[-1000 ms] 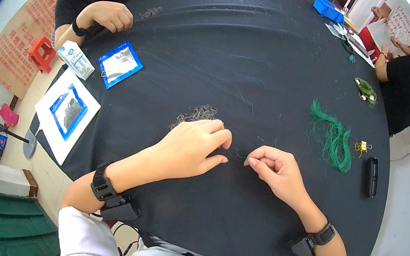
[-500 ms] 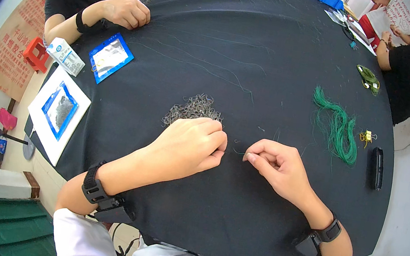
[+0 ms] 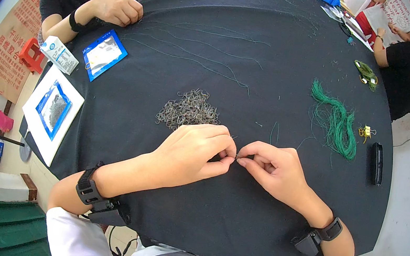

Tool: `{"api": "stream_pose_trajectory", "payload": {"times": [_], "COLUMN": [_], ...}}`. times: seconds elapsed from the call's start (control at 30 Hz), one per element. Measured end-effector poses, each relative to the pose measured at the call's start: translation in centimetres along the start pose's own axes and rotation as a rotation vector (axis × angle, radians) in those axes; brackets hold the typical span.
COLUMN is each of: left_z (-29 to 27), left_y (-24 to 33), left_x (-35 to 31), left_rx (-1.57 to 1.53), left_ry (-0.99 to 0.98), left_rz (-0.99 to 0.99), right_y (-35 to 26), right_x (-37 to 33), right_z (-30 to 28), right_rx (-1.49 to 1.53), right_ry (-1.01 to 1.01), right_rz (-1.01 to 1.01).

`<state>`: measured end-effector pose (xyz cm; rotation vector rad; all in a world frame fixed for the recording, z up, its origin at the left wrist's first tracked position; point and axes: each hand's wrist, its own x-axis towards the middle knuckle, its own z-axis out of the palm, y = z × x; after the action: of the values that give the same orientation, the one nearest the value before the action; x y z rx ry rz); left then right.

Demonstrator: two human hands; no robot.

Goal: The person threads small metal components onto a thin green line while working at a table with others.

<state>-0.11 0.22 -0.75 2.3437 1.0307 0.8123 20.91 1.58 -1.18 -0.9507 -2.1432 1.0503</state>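
At the middle of the table my left hand [image 3: 194,149] and my right hand [image 3: 277,171] meet at the fingertips, both in a pinch. A tiny dark piece shows between them, too small to name. The right fingers held a short green fishing line a moment ago; its end is now hidden. Just beyond my left hand lies a pile of small metal fish hooks [image 3: 188,108]. A loose bundle of green fishing line [image 3: 340,126] rests to the right, with a few fine strands [image 3: 274,132] on the cloth beyond my right hand.
On the black tablecloth [image 3: 234,217] are a yellow binder clip [image 3: 366,132], a black case [image 3: 376,164], and a blue-edged packet [image 3: 104,55]. A white board [image 3: 67,123] holds another packet [image 3: 53,109]. Across at the left, a co-worker's hand [image 3: 119,10] is on the table.
My hands have come together: the gap between their fingertips has closed. The small hook and green line end seen between them are now covered. The co-worker's second hand has come into view.
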Motion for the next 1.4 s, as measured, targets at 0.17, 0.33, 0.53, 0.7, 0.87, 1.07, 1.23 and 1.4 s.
{"api": "stream_pose_trajectory", "payload": {"times": [0.17,0.33,0.53,0.7,0.87,1.07,1.23,1.4], "left_z": [0.0,0.3,0.7,0.5,0.5,0.5,0.4,0.3], "left_y": [0.2,0.3,0.1,0.6,0.6,0.3,0.5,0.7], "left_x": [0.2,0.1,0.1,0.2,0.0,0.0,0.0,-0.1], "left_rx": [-0.068,-0.09,-0.092,-0.028,0.008,-0.036,-0.142,-0.193], "left_ry": [-0.03,0.001,0.048,0.111,0.154,0.156,0.145,0.118], "left_rz": [-0.014,-0.011,0.025,0.076,0.11,0.168,0.074,0.024], "right_y": [0.3,0.2,0.0,-0.3,-0.5,-0.4,-0.2,-0.2], "right_x": [-0.2,-0.2,-0.3,-0.2,-0.2,-0.2,-0.3,-0.4], "right_z": [0.2,-0.2,-0.1,-0.4,-0.6,-0.6,-0.5,-0.5], "right_rx": [-0.013,-0.017,0.03,0.2,0.318,0.178,0.135,0.136], "right_ry": [0.038,0.008,0.027,-0.007,-0.016,-0.011,0.018,0.002], "right_rz": [-0.075,-0.069,-0.042,0.112,0.209,0.104,0.031,0.035]}}
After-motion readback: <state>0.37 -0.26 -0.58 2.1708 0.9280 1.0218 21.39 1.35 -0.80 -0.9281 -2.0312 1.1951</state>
